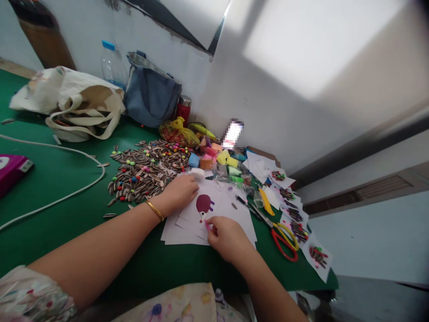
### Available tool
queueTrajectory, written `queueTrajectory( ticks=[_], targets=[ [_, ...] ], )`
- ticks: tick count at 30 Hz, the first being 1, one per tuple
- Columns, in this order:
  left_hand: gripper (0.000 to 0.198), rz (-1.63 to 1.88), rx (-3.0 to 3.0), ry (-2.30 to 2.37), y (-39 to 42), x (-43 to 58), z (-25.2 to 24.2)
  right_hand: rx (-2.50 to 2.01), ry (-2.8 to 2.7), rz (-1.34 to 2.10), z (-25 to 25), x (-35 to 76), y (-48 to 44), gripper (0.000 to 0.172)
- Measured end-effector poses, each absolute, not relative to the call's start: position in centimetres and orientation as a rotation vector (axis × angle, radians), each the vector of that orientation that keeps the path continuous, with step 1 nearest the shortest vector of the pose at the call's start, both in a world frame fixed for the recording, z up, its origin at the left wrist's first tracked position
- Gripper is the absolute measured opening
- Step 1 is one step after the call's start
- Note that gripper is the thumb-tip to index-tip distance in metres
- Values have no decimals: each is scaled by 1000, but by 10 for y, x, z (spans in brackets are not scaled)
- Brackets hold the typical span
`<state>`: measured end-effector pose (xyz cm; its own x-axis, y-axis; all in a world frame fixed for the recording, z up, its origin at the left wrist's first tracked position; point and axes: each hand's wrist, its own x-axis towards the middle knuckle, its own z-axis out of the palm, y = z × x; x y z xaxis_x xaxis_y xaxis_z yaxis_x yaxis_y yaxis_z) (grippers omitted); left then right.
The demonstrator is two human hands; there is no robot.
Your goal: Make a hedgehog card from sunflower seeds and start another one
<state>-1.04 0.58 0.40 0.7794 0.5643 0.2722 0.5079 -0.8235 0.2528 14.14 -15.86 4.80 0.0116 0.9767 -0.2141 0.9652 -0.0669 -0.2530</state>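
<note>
My left hand (182, 193) lies on the left side of a stack of white paper sheets (239, 223), fingers resting on the paper. On the top sheet is a small hedgehog-like figure with a round maroon body (203, 203), purple legs and a pale face with a red nose. My right hand (226, 237) is closed in a pinch on a small pink piece (208, 225), its tip at the figure's face. What exactly the pink piece is I cannot make out. One loose sunflower seed (234, 206) lies on the paper right of the figure.
Left of the paper spreads a heap of sunflower seeds (147, 172) with coloured bits. Coloured clay packs (206, 163) sit behind it. Scissors (283, 239), a yellow cutter (266, 201) and finished seed cards (317, 257) are to the right. Bags (150, 94) and a white cable (80, 188) lie left.
</note>
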Motion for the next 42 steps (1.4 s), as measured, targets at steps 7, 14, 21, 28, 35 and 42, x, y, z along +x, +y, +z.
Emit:
queueTrajectory(
  ticks=[7,14,21,28,35,42],
  targets=[
    [28,504,2811,854,6,-10,4,-2173,-2143,525,49,145,-157,32],
    [29,504,2822,861,6,-10,4,-2181,-2093,612,50,147,-151,30],
    [29,497,2836,859,7,-10,2,-2210,-2078,629,51,147,-146,29],
    [29,497,2836,863,8,-10,2,-2200,-2100,617,54,146,-149,30],
    [28,508,2824,861,6,-10,3,-2192,-2080,608,60,146,-150,33],
    [28,521,2822,860,7,-10,2,-2179,-2075,607,54,146,-149,31]
  ],
)
